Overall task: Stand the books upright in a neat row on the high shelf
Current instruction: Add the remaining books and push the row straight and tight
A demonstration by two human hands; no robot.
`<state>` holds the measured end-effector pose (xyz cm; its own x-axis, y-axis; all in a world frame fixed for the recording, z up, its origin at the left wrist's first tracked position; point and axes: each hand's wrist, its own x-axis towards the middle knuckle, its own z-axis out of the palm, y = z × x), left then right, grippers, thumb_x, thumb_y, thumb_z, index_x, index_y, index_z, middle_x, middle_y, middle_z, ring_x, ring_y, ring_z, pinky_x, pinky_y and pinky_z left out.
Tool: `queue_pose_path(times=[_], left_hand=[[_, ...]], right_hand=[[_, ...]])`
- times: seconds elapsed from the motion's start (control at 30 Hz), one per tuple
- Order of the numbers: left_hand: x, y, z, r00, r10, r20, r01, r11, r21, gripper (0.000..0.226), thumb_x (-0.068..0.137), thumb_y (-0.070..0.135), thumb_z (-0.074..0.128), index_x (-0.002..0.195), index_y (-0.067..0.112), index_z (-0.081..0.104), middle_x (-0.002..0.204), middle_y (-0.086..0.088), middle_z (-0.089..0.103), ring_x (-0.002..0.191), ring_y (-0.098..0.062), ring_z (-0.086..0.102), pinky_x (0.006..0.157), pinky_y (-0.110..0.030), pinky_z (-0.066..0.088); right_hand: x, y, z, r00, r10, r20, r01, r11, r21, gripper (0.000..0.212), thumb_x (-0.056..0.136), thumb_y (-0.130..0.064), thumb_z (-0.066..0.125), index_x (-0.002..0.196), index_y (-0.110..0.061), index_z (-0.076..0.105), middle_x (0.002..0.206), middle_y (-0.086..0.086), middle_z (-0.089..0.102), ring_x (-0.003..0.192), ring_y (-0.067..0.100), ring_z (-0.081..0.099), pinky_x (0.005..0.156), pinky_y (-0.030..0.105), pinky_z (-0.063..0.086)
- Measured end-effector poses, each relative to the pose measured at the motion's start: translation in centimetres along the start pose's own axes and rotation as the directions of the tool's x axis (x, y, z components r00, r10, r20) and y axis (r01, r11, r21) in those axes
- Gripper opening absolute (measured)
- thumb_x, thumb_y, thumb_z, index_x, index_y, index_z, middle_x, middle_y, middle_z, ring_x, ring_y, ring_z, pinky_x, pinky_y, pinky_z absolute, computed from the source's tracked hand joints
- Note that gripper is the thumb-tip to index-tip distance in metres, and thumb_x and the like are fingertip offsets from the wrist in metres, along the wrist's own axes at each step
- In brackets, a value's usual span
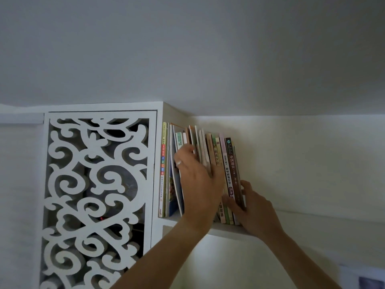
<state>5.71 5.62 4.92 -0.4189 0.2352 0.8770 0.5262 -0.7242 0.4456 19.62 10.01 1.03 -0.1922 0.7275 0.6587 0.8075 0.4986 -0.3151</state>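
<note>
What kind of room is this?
Probably a room in a home, perhaps a study or bedroom: a row of books on a high white shelf near the ceiling, beside a white cabinet with a carved scrollwork door.

A plain grey-white ceiling (pixel 187 49) fills the upper view; a pale wall (pixel 302 163) sits dim below, and a white cabinet door (pixel 93 195) with scrollwork cut-outs stands left.
</note>
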Motion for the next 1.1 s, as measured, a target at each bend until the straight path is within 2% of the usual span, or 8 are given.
queue_pose_path(times=[0.2,0.33,0.47,0.63,0.73,0.83,0.97,1.1], left_hand=[[-2.1,-2.9,-0.8,0.963,-0.151,0.223,0.063,0.932,0.357,0.035,0.099,0.029,0.061,0.132,0.019,0.056,0.11,0.003,0.071,0.093,-0.015,0.073,0.075,-0.029,0.064],[-0.9,2.8,-2.8,0.988,-0.056,0.145,0.027,0.98,0.198,0.013,0.1,0.03,0.056,0.099,0.019,0.063,0.078,0.005,0.068,0.06,-0.008,0.068,0.05,-0.022,0.058],[1.9,10.0,-5.6,0.947,-0.232,0.223,0.253,0.965,-0.067,0.014,0.094,0.02,0.058,0.083,0.015,0.065,0.073,-0.01,0.072,0.058,-0.021,0.071,0.05,-0.041,0.06],[5.2,10.5,-4.1,0.519,-0.522,0.676,0.787,0.6,-0.141,0.012,0.091,0.02,0.048,0.093,0.011,0.056,0.107,-0.025,0.073,0.083,-0.03,0.071,0.074,-0.037,0.063],[4.9,8.1,-1.7,0.381,-0.586,0.715,0.875,0.479,-0.073,0.007,0.09,0.019,0.048,0.093,0.012,0.049,0.109,-0.019,0.058,0.098,-0.031,0.062,0.101,-0.046,0.056],[3.7,6.8,0.1,0.353,-0.595,0.722,0.918,0.371,-0.143,0.007,0.093,0.018,0.047,0.097,0.012,0.049,0.108,-0.017,0.06,0.099,-0.033,0.065,0.098,-0.047,0.057],[0.4,7.7,2.4,0.373,-0.577,0.726,0.926,0.19,-0.325,0.01,0.098,0.013,0.05,0.1,0.005,0.057,0.093,-0.014,0.068,0.082,-0.026,0.07,0.065,-0.033,0.065],[-2.1,9.6,3.8,0.29,-0.563,0.774,0.913,-0.079,-0.399,0.009,0.098,0.007,0.056,0.097,-0.002,0.055,0.088,-0.021,0.071,0.071,-0.03,0.075,0.064,-0.035,0.065]], right_hand=[[-0.3,1.0,0.6,0.997,0.064,0.041,-0.071,0.978,0.196,0.067,0.088,-0.077,0.029,0.15,-0.051,0.031,0.112,-0.01,0.056,0.105,0.009,0.058,0.079,0.025,0.05],[-0.1,1.5,0.2,0.995,0.065,0.081,-0.09,0.93,0.356,0.047,0.096,-0.074,0.025,0.135,-0.058,0.046,0.106,-0.017,0.066,0.099,-0.001,0.064,0.09,0.026,0.054],[-1.1,1.9,-1.0,0.985,0.155,0.074,-0.171,0.895,0.412,0.016,0.106,-0.025,0.049,0.117,-0.033,0.057,0.097,-0.002,0.068,0.084,0.014,0.061,0.08,0.027,0.051],[-2.4,2.6,-0.8,0.981,0.176,0.08,-0.193,0.919,0.345,0.008,0.096,-0.024,0.068,0.103,-0.028,0.065,0.102,-0.014,0.062,0.108,0.019,0.063,0.087,0.02,0.042],[-2.7,1.9,-1.7,0.984,0.109,-0.143,-0.015,0.842,0.54,0.09,0.075,-0.02,0.09,0.137,-0.059,0.038,0.142,-0.031,0.051,0.112,0.015,0.067,0.094,0.042,0.057],[-3.1,1.5,-2.7,0.927,0.074,-0.368,0.184,0.765,0.617,0.109,0.07,-0.014,0.093,0.129,-0.081,0.03,0.114,-0.061,0.045,0.125,-0.002,0.054,0.116,0.051,0.036],[-3.1,2.4,-2.1,0.869,0.236,-0.434,0.226,0.591,0.774,0.07,0.089,-0.021,0.077,0.136,-0.055,0.037,0.13,-0.032,0.055,0.109,0.008,0.067,0.085,0.042,0.06],[-3.0,3.2,-2.1,0.836,0.222,-0.503,0.222,0.7,0.679,0.079,0.089,0.002,0.069,0.147,-0.03,0.025,0.148,-0.012,0.04,0.118,-0.006,0.055,0.081,0.018,0.057]])
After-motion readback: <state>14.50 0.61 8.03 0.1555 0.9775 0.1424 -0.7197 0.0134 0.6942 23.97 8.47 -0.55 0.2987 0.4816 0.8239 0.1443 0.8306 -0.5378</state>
